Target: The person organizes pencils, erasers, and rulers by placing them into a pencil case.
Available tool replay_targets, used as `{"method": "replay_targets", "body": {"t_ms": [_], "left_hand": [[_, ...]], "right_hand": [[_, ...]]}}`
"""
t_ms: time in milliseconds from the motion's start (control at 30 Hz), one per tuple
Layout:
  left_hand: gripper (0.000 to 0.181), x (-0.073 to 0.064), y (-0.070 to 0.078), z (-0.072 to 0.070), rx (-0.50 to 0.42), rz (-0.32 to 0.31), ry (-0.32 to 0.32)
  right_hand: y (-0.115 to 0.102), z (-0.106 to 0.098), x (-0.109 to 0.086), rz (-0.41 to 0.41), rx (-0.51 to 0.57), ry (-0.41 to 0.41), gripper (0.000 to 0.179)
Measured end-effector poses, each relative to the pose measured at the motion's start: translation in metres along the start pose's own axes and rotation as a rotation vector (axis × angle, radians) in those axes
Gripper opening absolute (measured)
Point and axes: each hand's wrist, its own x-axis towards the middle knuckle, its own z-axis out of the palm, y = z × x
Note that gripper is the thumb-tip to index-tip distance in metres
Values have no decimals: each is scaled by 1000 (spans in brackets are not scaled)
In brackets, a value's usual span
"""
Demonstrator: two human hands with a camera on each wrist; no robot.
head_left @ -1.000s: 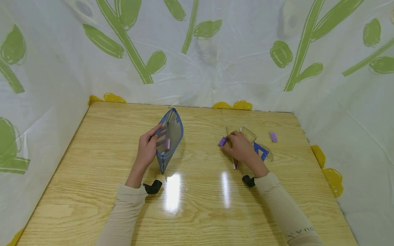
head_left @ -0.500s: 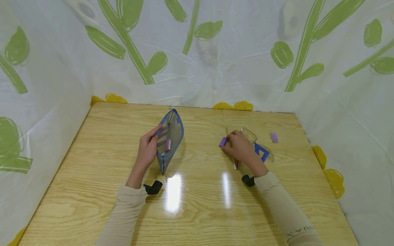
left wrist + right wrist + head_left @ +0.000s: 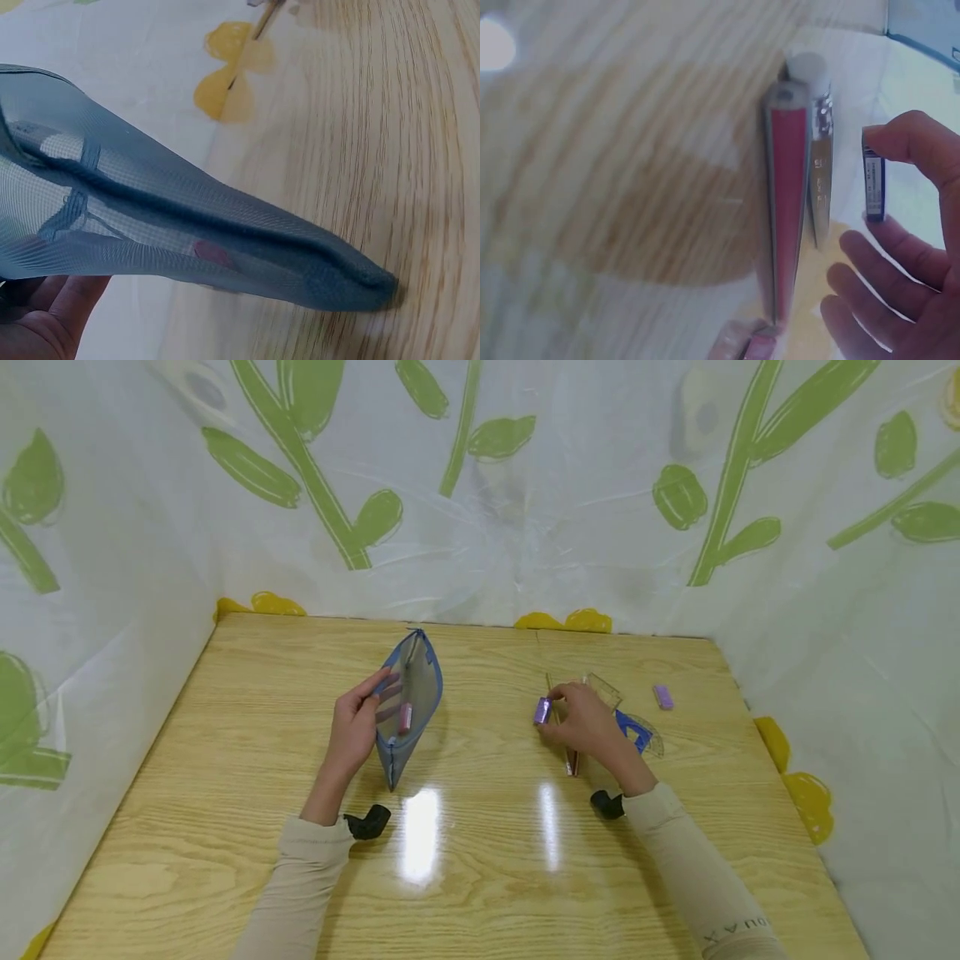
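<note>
My left hand (image 3: 355, 718) grips the near side of a blue mesh zip pouch (image 3: 427, 710), whose mouth gapes upward. Inside it lies a small pinkish eraser (image 3: 405, 718), a blurred patch through the mesh in the left wrist view. Thumb and index finger of my right hand (image 3: 588, 727) pinch a purple eraser (image 3: 542, 711) by its ends; in the right wrist view this eraser (image 3: 874, 184) shows a barcode label. Beneath that hand lie a pencil (image 3: 821, 172) with a white eraser tip and a long red-sided stick (image 3: 787, 202), largely hidden from the head view.
Right of my right hand lie a clear set square (image 3: 604, 690), a blue set square (image 3: 633, 732) and a clear protractor (image 3: 657, 745). Farther right is another purple eraser (image 3: 663, 697). White cloth walls with green leaves (image 3: 502, 437) enclose the wooden table (image 3: 480, 893).
The purple eraser in my right hand has turned, so a shinier face now shows. My left hand still holds the pouch in about the same place.
</note>
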Motion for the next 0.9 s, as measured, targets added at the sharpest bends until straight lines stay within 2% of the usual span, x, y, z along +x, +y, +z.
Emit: {"method": "replay_targets", "body": {"t_ms": [367, 633, 900], "left_hand": [[49, 0, 0, 0, -4, 1, -5], [49, -1, 1, 1, -8, -2, 3], [48, -2, 3, 3, -7, -16, 2]], "right_hand": [[-4, 6, -6, 10, 177, 32, 48], [-10, 12, -8, -89, 305, 73, 45], [-14, 15, -9, -161, 523, 43, 45]]}}
